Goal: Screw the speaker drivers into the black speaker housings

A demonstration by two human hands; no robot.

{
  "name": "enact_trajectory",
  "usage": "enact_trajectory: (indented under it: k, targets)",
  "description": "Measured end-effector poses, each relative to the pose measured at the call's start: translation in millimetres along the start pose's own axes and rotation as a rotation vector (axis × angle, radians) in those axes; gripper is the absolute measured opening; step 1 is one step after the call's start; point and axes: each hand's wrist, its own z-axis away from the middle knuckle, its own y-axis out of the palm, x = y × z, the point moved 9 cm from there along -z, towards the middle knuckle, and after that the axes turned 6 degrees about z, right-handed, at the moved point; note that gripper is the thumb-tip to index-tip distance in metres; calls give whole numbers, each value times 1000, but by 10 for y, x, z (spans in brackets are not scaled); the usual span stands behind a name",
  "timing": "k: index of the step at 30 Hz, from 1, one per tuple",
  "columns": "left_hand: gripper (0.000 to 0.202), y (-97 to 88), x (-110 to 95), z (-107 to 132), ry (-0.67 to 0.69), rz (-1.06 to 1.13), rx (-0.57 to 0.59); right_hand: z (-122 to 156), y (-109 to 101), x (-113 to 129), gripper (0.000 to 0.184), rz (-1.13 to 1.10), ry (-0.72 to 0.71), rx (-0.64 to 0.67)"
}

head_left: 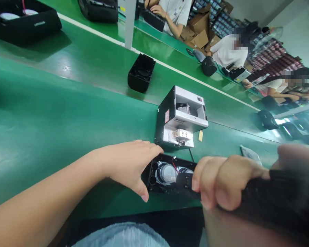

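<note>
An open black speaker housing (pixel 167 173) lies on the green bench in front of me, with round speaker cones and a red wire showing inside. My left hand (pixel 130 164) rests flat against its left end, fingers stretched out and thumb down the side. My right hand (pixel 221 181) is wrapped round the thick black handle of a power screwdriver (pixel 273 199), whose tip points into the right part of the housing. The tip itself is hidden behind my fingers.
A grey and black screw feeder box (pixel 181 118) stands just behind the housing. A black housing (pixel 141 72) sits on the green conveyor belt (pixel 74 65), with a larger black tray (pixel 23 20) far left. Several seated people work across the belt near cardboard boxes (pixel 201 29).
</note>
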Motion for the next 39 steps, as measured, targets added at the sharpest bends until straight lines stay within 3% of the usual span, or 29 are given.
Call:
enact_trajectory:
  k: [3, 6, 9, 13, 16, 20, 27, 36, 37, 39]
  targets:
    - [103, 10, 3, -13, -26, -3, 26, 124, 35, -96, 30, -113, 15, 19]
    - [102, 16, -9, -26, -27, -7, 42, 180, 12, -263, 17, -79, 126, 95]
    - [101, 15, -24, -37, -13, 5, 42, 215, -40, -343, 16, -71, 160, 131]
    - [99, 16, -25, -39, -5, 15, 38, 224, -58, -388, 12, -66, 151, 105]
    - [95, 14, -35, -37, 11, 17, 36, 208, 16, -358, 22, -52, 78, 102]
    - [93, 4, -29, -39, 5, 25, 24, 206, 18, -336, 27, -44, 27, -22]
    - [93, -6, -32, -46, 5, 48, 17, 238, 51, -321, 35, -91, 40, 28]
    - [91, -18, -52, -56, 12, 1, 23, 313, 51, -375, 30, -109, 53, -74]
    - [91, -23, -56, -54, 14, -5, 19, 305, 46, -367, 36, -76, 58, -45]
    - [91, -35, -65, -52, 18, -15, 11, 308, 112, -358, 53, 46, 74, 161]
